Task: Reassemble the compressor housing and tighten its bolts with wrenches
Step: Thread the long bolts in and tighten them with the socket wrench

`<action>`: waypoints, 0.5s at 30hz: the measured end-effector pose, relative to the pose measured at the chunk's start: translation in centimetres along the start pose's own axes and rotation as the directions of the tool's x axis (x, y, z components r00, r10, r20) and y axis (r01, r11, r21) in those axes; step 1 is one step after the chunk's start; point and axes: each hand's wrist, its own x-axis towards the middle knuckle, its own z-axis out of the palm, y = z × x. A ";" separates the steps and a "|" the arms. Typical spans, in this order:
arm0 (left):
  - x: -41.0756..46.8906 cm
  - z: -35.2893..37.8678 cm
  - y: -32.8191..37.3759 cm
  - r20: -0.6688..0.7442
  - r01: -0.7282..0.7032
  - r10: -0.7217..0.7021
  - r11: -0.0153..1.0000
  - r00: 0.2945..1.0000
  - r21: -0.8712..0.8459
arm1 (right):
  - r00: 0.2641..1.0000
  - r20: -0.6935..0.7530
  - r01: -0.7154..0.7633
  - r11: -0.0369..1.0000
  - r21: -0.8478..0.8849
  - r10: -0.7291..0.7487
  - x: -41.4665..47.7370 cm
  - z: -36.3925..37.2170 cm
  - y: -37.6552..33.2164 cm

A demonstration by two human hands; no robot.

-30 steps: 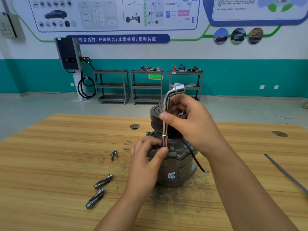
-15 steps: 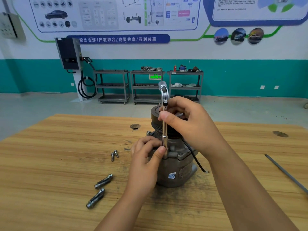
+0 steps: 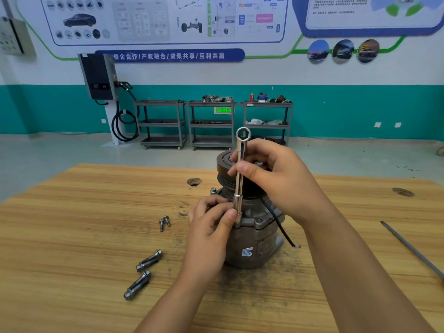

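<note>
Compressor: a grey cast-metal compressor stands upright at the centre of the frame on a wooden table. It has a dark grooved pulley on top, and a black cable hangs down its right side.
Wrench: a shiny chrome L-shaped socket wrench stands upright with its lower end on the compressor's front flange.
Left hand: the left hand pinches the wrench's lower end between its thumb and curled fingers.
Right hand: the right hand grips the shaft halfway up with its thumb and fingertips.
Change: a second ago the wrench's bent top pointed right. Now its hexagonal opening faces the viewer.
Loose parts: two long flanged bolts lie at lower left. Two short bolts lie near the left hand. A thin metal rod lies at the right edge.
Surfaces: the table has light, striped wood grain, with dark smudges around the compressor's base.
</note>
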 end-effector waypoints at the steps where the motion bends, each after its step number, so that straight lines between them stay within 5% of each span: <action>1: -0.1 0.0 0.2 -0.006 -0.003 0.003 1.000 1.000 -0.012 | 1.000 -0.016 0.001 1.000 -0.013 -0.002 0.0 0.1 0.0; 11: 0.1 0.0 -0.2 -0.025 0.007 -0.008 0.999 1.000 -0.038 | 0.995 -0.100 -0.001 0.999 -0.032 -0.002 0.2 0.7 0.0; 15: 0.1 0.0 -0.1 -0.026 -0.002 0.002 1.000 1.000 -0.029 | 0.999 -0.022 -0.026 1.000 -0.017 0.026 0.0 0.2 -0.1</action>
